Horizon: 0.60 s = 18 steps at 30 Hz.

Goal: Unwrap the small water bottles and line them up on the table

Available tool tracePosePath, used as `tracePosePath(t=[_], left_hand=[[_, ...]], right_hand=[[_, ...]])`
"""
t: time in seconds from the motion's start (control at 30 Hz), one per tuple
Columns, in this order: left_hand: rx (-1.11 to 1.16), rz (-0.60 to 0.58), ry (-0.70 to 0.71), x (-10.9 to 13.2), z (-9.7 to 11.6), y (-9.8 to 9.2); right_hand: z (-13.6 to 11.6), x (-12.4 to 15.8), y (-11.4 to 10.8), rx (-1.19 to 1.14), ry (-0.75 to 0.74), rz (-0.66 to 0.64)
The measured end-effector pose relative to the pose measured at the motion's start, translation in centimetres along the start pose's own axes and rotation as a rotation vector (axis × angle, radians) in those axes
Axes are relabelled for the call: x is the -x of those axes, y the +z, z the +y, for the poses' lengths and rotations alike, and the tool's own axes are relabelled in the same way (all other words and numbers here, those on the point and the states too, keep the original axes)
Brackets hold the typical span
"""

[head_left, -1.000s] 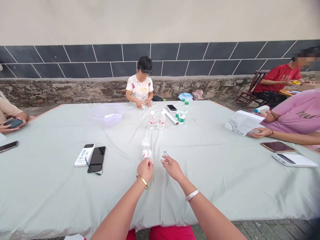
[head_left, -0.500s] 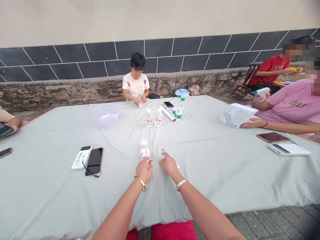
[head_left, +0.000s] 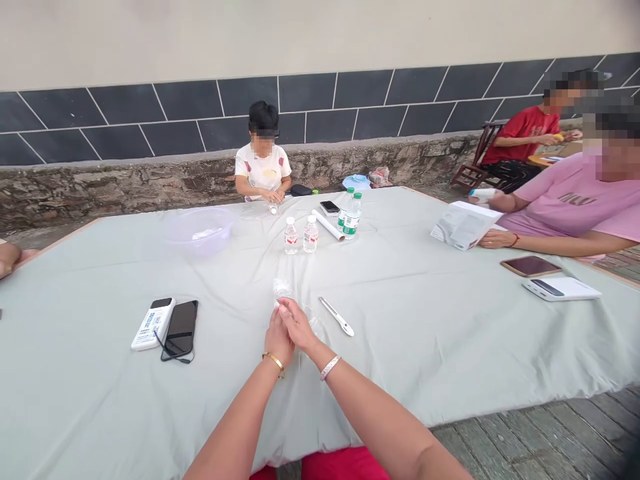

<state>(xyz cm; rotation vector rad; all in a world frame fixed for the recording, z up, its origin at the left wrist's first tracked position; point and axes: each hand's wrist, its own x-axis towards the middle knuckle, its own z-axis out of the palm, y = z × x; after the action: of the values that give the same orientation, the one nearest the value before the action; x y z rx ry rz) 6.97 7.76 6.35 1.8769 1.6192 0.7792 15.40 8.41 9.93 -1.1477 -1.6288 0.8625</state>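
A small clear water bottle (head_left: 284, 291), loosely wrapped in transparent plastic film, lies at the middle of the table, its lower part covered by my hands. My left hand (head_left: 279, 339) curls round its near end from the left. Overlapping it from the right, my right hand (head_left: 299, 323) is closed over the same bottle and film. A loose part of the plastic film (head_left: 316, 325) spreads on the cloth beside my right hand. Just to the right lies a white utility knife (head_left: 337, 317), touched by neither hand.
Two small bottles (head_left: 301, 237) stand farther back, by a film roll (head_left: 327, 226) and green-capped bottles (head_left: 353, 217). A purple basin (head_left: 200, 230) is back left. Phone (head_left: 181, 328) and power bank (head_left: 153, 325) lie left. People sit across and right, one holding a leaflet (head_left: 463, 225).
My right hand has left the utility knife and moved left onto the wrapped bottle, against my left hand. The knife now lies uncovered. The view has shifted slightly.
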Motion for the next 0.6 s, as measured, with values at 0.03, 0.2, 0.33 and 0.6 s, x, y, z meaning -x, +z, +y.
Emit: tracePosePath(t=[0.03,0.2,0.33,0.6], left_hand=[[-0.018,-0.007,0.042,0.1,-0.3,-0.2],[0.066,0.042,0.072,0.7,-2.2,-2.1],[0.232,0.137,-0.184,0.6,-3.3,-4.3],[-0.058,0.115,-0.383,-0.9,-3.5,-6.1]], right_hand=[[1.4,-0.3,-0.3,0.015,0.040,0.023],[6.8,-0.3,-3.1,0.274,0.142,-0.030],[7.1,0.3,-3.2,0.495,0.119,-0.091],[7.9,0.2,-2.9,0.447,0.067,0.068]])
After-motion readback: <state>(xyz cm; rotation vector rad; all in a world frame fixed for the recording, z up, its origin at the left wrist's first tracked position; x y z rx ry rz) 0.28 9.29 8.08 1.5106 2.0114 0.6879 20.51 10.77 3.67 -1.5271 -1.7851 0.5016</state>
